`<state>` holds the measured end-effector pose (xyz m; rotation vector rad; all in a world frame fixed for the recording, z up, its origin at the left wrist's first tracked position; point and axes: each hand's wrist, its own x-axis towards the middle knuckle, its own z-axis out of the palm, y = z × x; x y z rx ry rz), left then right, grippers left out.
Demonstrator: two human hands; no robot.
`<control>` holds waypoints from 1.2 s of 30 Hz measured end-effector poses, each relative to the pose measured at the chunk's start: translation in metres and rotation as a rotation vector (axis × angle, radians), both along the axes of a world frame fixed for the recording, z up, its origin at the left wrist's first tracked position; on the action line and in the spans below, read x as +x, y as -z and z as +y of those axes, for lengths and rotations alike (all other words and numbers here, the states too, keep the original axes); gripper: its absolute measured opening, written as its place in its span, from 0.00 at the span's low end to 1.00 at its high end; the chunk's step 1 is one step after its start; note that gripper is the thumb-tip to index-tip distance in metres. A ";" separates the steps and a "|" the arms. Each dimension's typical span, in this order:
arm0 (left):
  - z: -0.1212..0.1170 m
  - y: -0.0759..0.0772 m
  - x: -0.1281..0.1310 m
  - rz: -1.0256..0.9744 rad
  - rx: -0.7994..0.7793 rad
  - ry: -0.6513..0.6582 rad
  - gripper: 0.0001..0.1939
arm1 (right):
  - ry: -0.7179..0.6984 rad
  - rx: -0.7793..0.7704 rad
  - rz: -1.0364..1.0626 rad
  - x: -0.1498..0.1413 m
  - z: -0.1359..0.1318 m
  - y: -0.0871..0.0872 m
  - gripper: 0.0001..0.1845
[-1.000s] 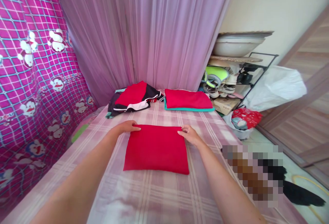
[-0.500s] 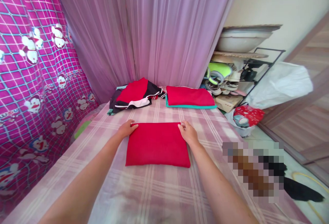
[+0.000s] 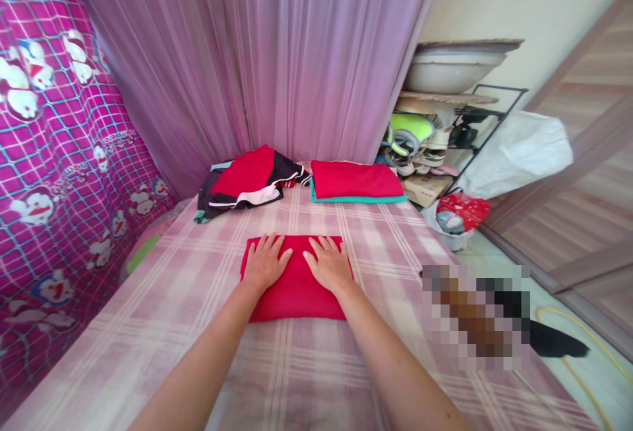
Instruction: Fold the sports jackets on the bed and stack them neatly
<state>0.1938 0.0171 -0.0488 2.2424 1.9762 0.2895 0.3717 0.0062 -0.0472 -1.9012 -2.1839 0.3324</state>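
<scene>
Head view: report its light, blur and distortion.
In the head view, light is soft and the curtain glows paler low down; wide-angle stretch seems to slant the wooden door; a pixelated patch hides detail; left hand and right hand look fairly clear; the near bedsheet looks soft.

A bed (image 3: 297, 378) spreads across the middle of the scene, covered by a plaid sheet (image 3: 148, 299) in dusty pink and off-white. Directly on it, near the centre, a folded red cloth (image 3: 299, 296) lies flat. At the far left is a loose heap of garments (image 3: 247, 177), red, dark and white, with teal showing at its left edge. Beside it, at the far right, sits a neat folded stack (image 3: 359, 180), red over teal. A pixelated patch (image 3: 469, 316) hides part of the right edge.
</scene>
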 end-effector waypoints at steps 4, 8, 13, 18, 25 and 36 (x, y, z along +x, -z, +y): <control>0.010 0.006 -0.018 -0.109 0.036 0.038 0.28 | -0.012 0.038 0.001 0.013 -0.004 0.002 0.30; 0.004 0.016 -0.044 -0.262 0.141 0.050 0.28 | 0.062 0.174 -0.009 0.036 -0.022 0.010 0.25; -0.030 0.019 -0.074 -0.299 0.172 -0.082 0.29 | 0.211 0.200 0.032 0.070 -0.055 0.014 0.21; -0.057 0.004 -0.093 -0.192 -0.090 -0.224 0.30 | 0.275 -0.141 0.127 0.086 -0.068 0.001 0.18; -0.059 -0.003 -0.098 -0.551 -0.387 -0.221 0.22 | 0.191 -0.308 0.385 0.094 -0.057 0.004 0.15; -0.076 -0.004 -0.084 -0.814 -0.348 -0.290 0.16 | 0.240 -0.369 0.721 0.097 -0.074 0.015 0.11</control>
